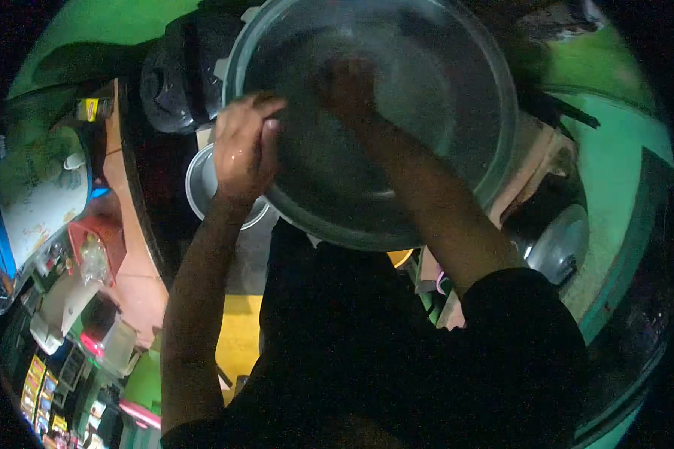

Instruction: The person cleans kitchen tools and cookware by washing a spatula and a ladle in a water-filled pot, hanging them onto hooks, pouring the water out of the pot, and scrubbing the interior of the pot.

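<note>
A large round metal basin [505, 112] fills the upper middle of the head view, tilted so that its inside faces me. My left hand [241, 150] is closed over its left rim, with wet-looking skin and the thumb toward the inside. Deep in the basin is my right hand [350, 90], in shadow and pressed near the inner surface [419, 90]. Its fingers look curled together; whatever they hold, if anything, is too dark to make out. Behind my left wrist stands a smaller metal pot [200, 183], partly covered by the hand and the basin.
On the left are a pale container with a blue edge [45, 187], a red container [101, 239] and a yellow-labelled jar [91, 110]. A domed metal lid [562, 239] stands at the right. A dark rounded object [168, 86] sits left of the basin.
</note>
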The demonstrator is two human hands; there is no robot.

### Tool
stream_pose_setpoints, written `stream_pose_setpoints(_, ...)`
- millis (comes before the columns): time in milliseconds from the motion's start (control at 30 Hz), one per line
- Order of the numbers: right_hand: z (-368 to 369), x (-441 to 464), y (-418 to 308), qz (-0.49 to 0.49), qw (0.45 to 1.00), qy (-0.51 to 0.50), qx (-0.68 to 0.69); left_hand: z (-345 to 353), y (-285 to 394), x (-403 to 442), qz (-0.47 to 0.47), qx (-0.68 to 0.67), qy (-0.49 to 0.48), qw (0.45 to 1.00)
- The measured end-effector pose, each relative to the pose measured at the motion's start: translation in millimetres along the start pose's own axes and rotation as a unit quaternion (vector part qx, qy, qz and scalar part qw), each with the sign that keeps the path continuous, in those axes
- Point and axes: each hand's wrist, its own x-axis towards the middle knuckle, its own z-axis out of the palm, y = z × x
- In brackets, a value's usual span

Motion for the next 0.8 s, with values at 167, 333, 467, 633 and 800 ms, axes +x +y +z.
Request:
stream_pose_setpoints(167, 87, 26, -18, 0.037, 0.972, 0.222, -0.065, 7, -8, -4, -0.060, -0.009, 0.055, 0.997)
stream_pose_setpoints(333, 73, 23, -85, 0.107, 0.975, 0.028, 0.191, 10, -12, -5, -0.071, 0.011, 0.036, 0.997)
stream_pose_setpoints(467, 5, -43, -126, 0.177, 0.865, -0.075, 0.463, 12, -17, -7, -0.066, 0.009, 0.041, 0.997)
stream_pose_setpoints(633, -103, -151, -69, 0.035, 0.862, -0.420, 0.280, 13, -26, -8, -0.040, 0.001, 0.031, 0.999)
stream_pose_setpoints(800, -99, -179, -19, -0.167, 0.834, -0.525, 0.021, 13, -25, -6, -0.030, -0.006, 0.033, 0.999)
